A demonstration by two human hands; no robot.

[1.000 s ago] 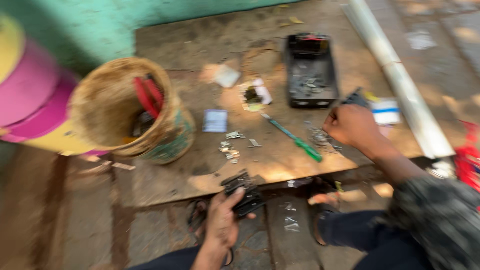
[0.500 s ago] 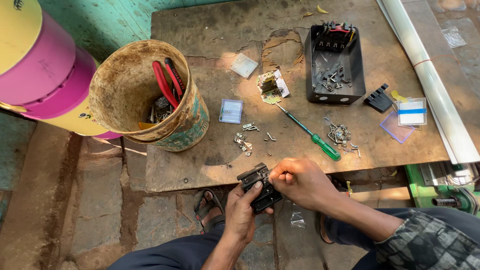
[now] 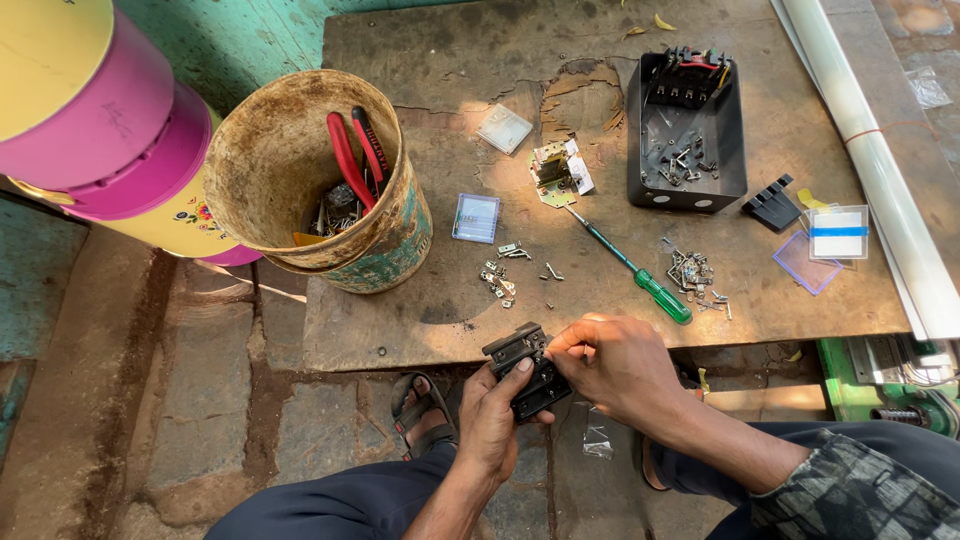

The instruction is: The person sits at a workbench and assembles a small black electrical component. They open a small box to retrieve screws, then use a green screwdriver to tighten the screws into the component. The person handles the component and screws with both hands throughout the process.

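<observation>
Black switch block (image 3: 525, 370), a small moulded electrical part, sits in both hands just off the near edge of the wooden board (image 3: 440, 60), above the person's lap and a sandalled foot. The left hand (image 3: 495, 420) cradles it from below, thumb up against its side, closed around the body. The right hand (image 3: 620, 365) comes in from the other side with fingertips pinched at the top corner of the part; whether a screw or clip is between those fingers I cannot tell, since the hand hides the spot.

Judging from how things lie, the work looks part way through. A black open box (image 3: 685, 140) rests on the far right of the board with a terminal strip at its far end and loose bits of hardware in its bottom, so it seems stripped or not yet filled. A green-handled screwdriver (image 3: 630, 265) lies untouched, slantwise in the middle of the board. Small metal screws and clips (image 3: 505, 275) are scattered just beyond the hands, with a second heap (image 3: 690, 272) beside the screwdriver's handle. A brass-coloured contact piece (image 3: 558, 172) and a few clear plastic covers (image 3: 476, 217) also lie loose. None of these is fitted to the block in hand, so much assembling or sorting appears left.

A rusty bucket (image 3: 390, 250) stands at the left of the board, holding red-handled pliers (image 3: 350, 155).
</observation>
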